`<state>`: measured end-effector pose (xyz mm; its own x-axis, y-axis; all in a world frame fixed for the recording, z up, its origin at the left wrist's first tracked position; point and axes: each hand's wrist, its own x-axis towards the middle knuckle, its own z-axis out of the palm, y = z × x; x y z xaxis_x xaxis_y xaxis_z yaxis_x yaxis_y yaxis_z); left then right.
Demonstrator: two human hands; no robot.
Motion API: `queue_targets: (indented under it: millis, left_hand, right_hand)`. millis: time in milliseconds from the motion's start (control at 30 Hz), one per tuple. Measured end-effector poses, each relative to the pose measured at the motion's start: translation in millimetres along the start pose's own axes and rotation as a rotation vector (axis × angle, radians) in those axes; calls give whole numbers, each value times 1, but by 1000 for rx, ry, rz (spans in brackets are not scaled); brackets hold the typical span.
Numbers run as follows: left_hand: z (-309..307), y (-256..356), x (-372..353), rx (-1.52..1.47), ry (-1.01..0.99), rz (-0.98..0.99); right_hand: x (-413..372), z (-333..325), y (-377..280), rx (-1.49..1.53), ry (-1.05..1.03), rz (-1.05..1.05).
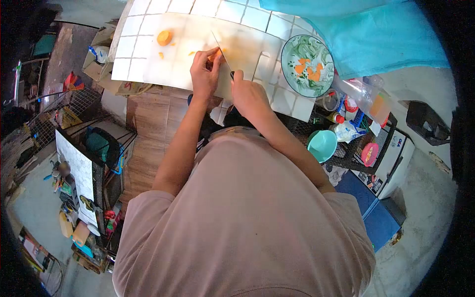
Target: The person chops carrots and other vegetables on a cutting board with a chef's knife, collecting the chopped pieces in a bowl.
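On a pale cutting board [143, 62], my left hand [205, 72] pinches a small orange piece [213, 57], its fingertips beside a knife blade. My right hand [246, 94] is wrapped round the dark handle of the knife [221, 45], whose thin blade points up and left over the board. A larger orange chunk [165, 38] lies on the board to the left, with small orange bits near it. To the right stands a round plate [323, 86] with a green swirl pattern, holding several cut orange pieces [314, 73].
White tiles [227, 12] surround the board. A turquoise cloth [376, 39] lies at the upper right. Below the plate, a rack holds a mint-green bowl [322, 146], a pink dish [369, 154] and bottles. An open cardboard box [92, 69] stands at the left edge.
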<state>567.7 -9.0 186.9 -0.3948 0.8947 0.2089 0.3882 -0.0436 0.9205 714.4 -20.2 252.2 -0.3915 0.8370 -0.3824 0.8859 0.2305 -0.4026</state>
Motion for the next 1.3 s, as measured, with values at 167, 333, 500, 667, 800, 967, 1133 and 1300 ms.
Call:
queue_targets:
  millis: [167,333,500,667,800,967,1133,1300]
  left_hand:
    - [-1,-1,1,-39,12,11]
    - [-2,1,2,-4,-8,-2]
    - [0,-4,-1,-38,16,18]
    - [0,-3,1,-19,11,11]
    - [3,-4,0,-52,39,30]
    - [2,-1,0,46,44,74]
    - [3,2,1,10,36,28]
    - [1,-3,3,68,40,86]
  right_hand:
    - [4,3,3,14,30,-43]
    - [-4,-4,2,0,-19,4]
    - [6,0,6,-4,-22,-14]
    - [0,-6,3,5,-25,-34]
    - [7,12,13,-17,68,-62]
    - [8,14,16,-52,93,-78]
    - [4,15,17,-38,81,-65]
    - [16,20,22,-19,60,-71]
